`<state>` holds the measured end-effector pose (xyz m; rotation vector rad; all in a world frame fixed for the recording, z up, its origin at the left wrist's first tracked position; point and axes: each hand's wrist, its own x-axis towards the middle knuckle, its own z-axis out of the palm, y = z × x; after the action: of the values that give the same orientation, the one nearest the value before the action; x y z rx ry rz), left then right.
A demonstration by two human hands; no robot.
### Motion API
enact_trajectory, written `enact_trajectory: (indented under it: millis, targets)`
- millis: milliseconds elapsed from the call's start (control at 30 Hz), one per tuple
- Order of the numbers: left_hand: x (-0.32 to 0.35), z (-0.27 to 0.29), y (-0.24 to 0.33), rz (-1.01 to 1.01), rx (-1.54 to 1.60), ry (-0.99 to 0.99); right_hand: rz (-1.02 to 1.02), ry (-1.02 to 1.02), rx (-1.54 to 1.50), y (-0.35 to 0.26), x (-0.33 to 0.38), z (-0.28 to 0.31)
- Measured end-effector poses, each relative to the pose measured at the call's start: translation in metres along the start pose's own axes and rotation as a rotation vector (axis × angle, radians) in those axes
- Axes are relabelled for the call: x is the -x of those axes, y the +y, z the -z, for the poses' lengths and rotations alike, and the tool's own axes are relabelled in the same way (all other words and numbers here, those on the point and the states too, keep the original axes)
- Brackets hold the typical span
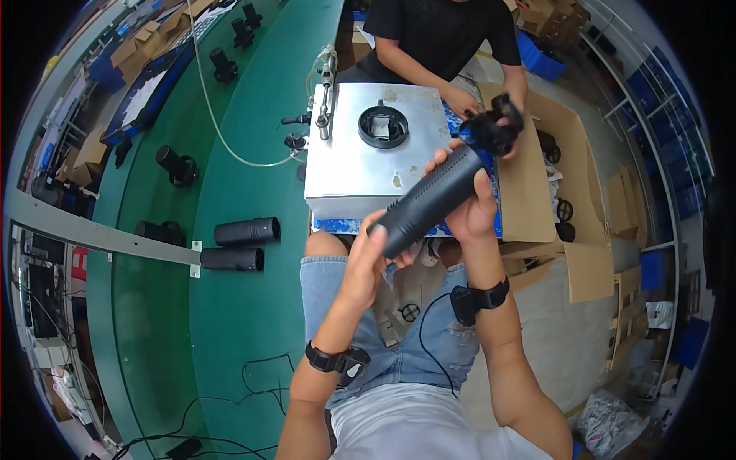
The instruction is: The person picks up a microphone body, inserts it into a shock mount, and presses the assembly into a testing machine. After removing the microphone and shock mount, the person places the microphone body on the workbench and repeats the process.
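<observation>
A black ribbed plastic tube is held slantwise between my two hands, over the near right corner of a metal box. My left hand grips its lower end with closed fingers. My right hand is wrapped around its upper part. Just beyond the tube's upper end, a co-worker's hand holds a black plastic part; whether the two touch I cannot tell. The silver metal box has a round black fixture on its top.
Two similar black tubes lie on the green bench at left, near a metal rail. A pneumatic cylinder stands at the box's left edge. An open cardboard box with black parts is at right. A co-worker sits opposite.
</observation>
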<state>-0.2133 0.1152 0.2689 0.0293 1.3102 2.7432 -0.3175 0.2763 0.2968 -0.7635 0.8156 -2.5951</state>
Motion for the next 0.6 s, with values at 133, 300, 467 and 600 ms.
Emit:
enact_trajectory:
  millis: [133, 300, 467, 600]
  targets:
    - [-0.006, 0.001, 0.001, -0.116, -0.106, -0.004, 0.019, 0.158, 0.062, 0.004, -0.008, 0.005]
    - [-0.025, 0.010, 0.002, -0.091, -0.125, -0.073, 0.052, 0.147, 0.017, 0.001, -0.014, 0.022]
    - [-0.050, 0.023, -0.001, 0.330, 0.176, -0.231, 0.045, 0.028, -0.036, 0.009, -0.031, 0.031]
    - [-0.059, 0.014, 0.009, 0.427, 0.354, -0.169, 0.020, -0.033, -0.124, 0.009, -0.041, 0.031]
